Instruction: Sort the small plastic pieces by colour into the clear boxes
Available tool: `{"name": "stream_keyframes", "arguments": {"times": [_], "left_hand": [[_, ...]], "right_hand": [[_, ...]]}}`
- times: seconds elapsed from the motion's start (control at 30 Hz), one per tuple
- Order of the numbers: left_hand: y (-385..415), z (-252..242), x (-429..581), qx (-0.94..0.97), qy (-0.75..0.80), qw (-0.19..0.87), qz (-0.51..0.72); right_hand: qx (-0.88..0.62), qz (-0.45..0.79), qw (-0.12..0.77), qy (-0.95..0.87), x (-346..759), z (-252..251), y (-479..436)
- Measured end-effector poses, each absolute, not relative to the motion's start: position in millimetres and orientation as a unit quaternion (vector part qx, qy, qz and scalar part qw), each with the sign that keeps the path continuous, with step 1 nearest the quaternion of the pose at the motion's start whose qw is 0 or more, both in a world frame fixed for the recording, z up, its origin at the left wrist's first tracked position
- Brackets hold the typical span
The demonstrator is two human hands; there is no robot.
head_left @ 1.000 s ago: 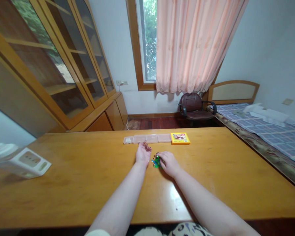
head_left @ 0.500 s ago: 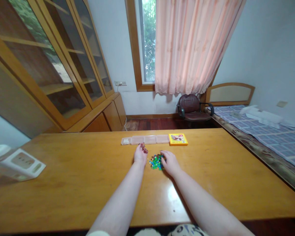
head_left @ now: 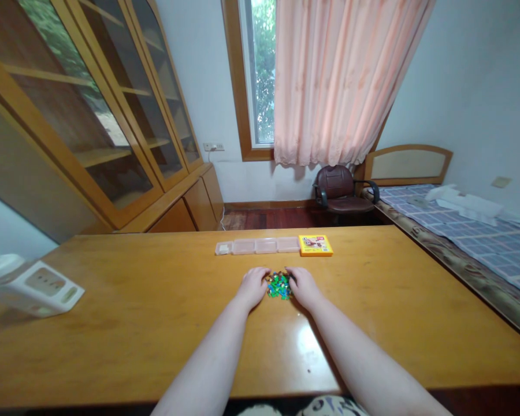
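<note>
— What lay around the hands?
— A clear plastic tray (head_left: pixel 257 247) of shallow square compartments sat just beyond them on the wooden table (head_left: pixel 156 300). A flat yellow box (head_left: pixel 315 245) sat at its right end. A white plastic device (head_left: pixel 34 284) stood well apart at the table's left edge. Behind were a brown padded chair (head_left: pixel 340 189), a pink curtain (head_left: pixel 338 81) and glass-fronted wooden cabinets (head_left: pixel 91 115).
— What stood in the way?
— Only the hands themselves, which hid the pile's left and right edges. The tabletop was smooth and glossy.
— And the hands?
— The left hand (head_left: pixel 252 286) and right hand (head_left: pixel 304 287) lay palm down, unclenched, with fingers loosely curved. They pressed against either side of a small pile of pieces (head_left: pixel 279 286), tiny, angular, mostly green and blue, near the table's middle. Whether any piece was pinched I could not tell
</note>
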State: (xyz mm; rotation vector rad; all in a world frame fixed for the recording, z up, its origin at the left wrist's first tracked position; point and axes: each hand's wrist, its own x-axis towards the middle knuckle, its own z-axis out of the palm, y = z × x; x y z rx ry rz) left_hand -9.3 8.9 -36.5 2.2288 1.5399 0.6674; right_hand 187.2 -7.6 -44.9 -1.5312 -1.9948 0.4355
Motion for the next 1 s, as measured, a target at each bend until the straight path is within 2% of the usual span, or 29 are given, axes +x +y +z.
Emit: {"name": "stream_keyframes", "arguments": {"times": [0.3,0.53,0.77,0.83,1.0], "left_hand": [[6.5,-31.4,-11.7,0.825,0.521,0.118,0.183],[7.1,-40.4,-8.4,0.824,0.539,0.131,0.112],[8.6,-39.4,-10.7,0.811,0.554,0.135,0.13],[8.5,-38.4,-10.4,0.814,0.547,0.136,0.142],[7.3,-38.7,-7.1,0.829,0.52,0.146,0.143]], "right_hand": [[-0.581,0.119,0.171,-0.787,186.0,-42.5,-4.9],[-0.607,0.142,0.213,-0.752,187.4,-48.3,0.9],[-0.593,0.182,0.33,-0.712,194.8,-52.3,5.6],[-0.586,0.183,0.32,-0.722,194.4,-49.5,4.7],[-0.576,0.186,0.23,-0.762,189.5,-42.2,1.9]]}}
